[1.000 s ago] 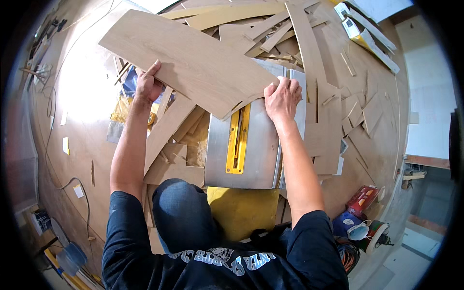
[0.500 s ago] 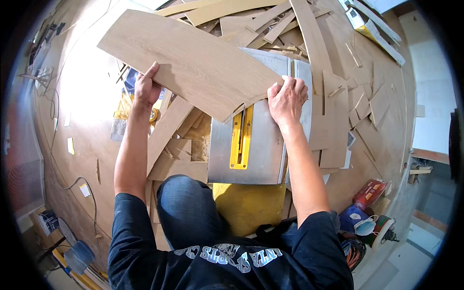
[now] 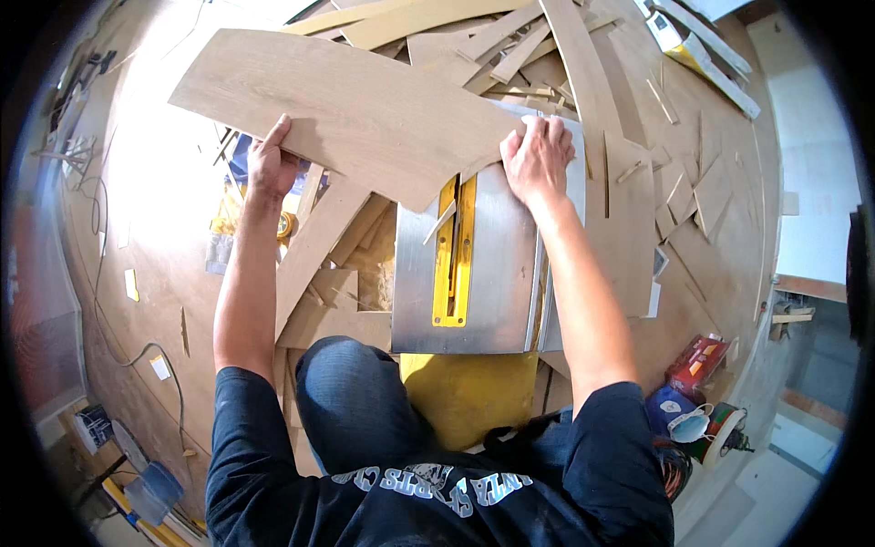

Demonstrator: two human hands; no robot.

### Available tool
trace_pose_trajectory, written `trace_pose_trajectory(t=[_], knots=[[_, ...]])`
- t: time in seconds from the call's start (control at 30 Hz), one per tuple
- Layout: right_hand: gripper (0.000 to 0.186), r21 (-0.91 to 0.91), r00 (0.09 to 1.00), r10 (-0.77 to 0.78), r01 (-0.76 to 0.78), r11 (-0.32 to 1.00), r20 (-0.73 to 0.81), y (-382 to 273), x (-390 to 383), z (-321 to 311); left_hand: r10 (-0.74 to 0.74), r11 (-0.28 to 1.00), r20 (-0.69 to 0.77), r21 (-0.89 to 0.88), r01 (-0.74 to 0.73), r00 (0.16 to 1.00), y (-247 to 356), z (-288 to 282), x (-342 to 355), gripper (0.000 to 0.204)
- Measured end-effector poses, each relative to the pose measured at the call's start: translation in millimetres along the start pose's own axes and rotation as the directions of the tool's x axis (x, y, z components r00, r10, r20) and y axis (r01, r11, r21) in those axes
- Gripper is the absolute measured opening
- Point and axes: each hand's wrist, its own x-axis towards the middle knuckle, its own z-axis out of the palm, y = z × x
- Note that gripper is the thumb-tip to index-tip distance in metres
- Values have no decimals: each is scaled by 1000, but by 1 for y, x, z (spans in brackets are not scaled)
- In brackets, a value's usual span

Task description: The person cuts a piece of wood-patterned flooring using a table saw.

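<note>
A wide light-brown wood plank (image 3: 337, 109) spans both hands, tilted across the far part of a table saw (image 3: 501, 292). My left hand (image 3: 272, 162) grips its near edge, thumb on top and fingers underneath. At the plank's right end, my right hand (image 3: 540, 159) curls its fingers over the corner. The near right corner has a curved notch, beside the slot of the yellow saw insert (image 3: 444, 296). A small wood sliver (image 3: 439, 222) lies loose across that insert. Any blade under the plank is hidden.
Long offcuts (image 3: 428, 23) pile up beyond the saw, and more boards (image 3: 629, 219) lie along its right side. A tape measure (image 3: 286, 223) is left of the saw. A cable (image 3: 178, 392) runs over the floor at left. A red box (image 3: 697, 365) stands at lower right.
The plank has shifted a little left in both hands, and its right end is slightly farther from me. A sliver has come away from its notched corner onto the saw insert.
</note>
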Motion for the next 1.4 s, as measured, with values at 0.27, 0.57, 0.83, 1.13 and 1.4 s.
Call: trace_pose_trajectory(t=[0.27, 0.57, 0.83, 1.13, 1.4], knots=[[42, 17, 999, -27, 26, 1000, 27, 8, 42, 12, -257, 945, 95, 233, 229, 962, 7, 15, -40, 33], [45, 4, 998, -65, 65, 998, -12, 10, 40, 16, -374, 70, 482, 866, -495, 792, -20, 125, -201, 40], [45, 11, 997, -73, 74, 997, -4, 15, 38, 15, -106, 117, 545, 837, -534, 832, -23, 81, -189, 15], [44, -8, 997, -73, 73, 997, -13, 13, 38, 16, -183, 76, 501, 865, -496, 846, -18, 121, -190, 22], [43, 20, 996, -82, 82, 996, -25, 15, 37, 18, -58, 4, 580, 814, -580, 813, -31, 103, -180, 19]])
